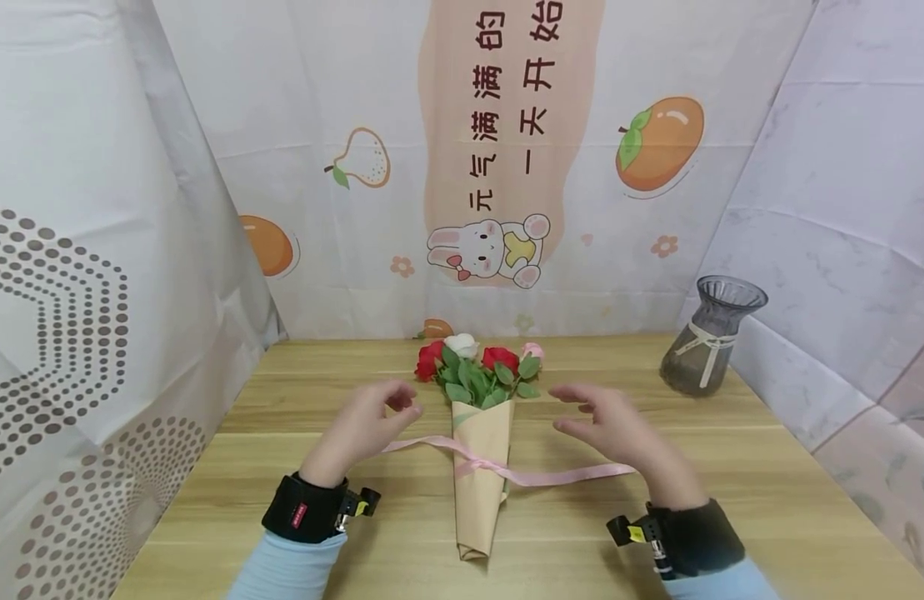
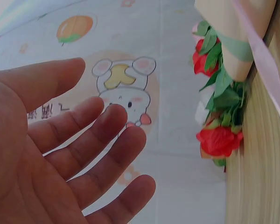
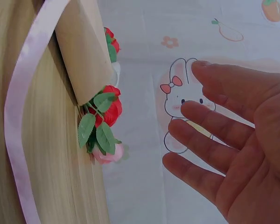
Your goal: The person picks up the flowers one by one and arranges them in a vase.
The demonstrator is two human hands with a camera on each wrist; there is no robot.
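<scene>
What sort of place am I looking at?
Probably a makeshift indoor tabletop workspace: there's a wood-grain table, a printed sheet behind it, and a paper-wrapped bouquet lying on the tabletop.

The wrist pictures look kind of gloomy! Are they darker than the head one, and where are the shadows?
Head view: yes, this one is brightest, with soft shadows on the table by the blue sleeves; left wrist view: dimmer, though its top left corner glows pale; right wrist view: dim too, with a dark shadow along the paper wrap and the pink ribbon looking pale.
</scene>
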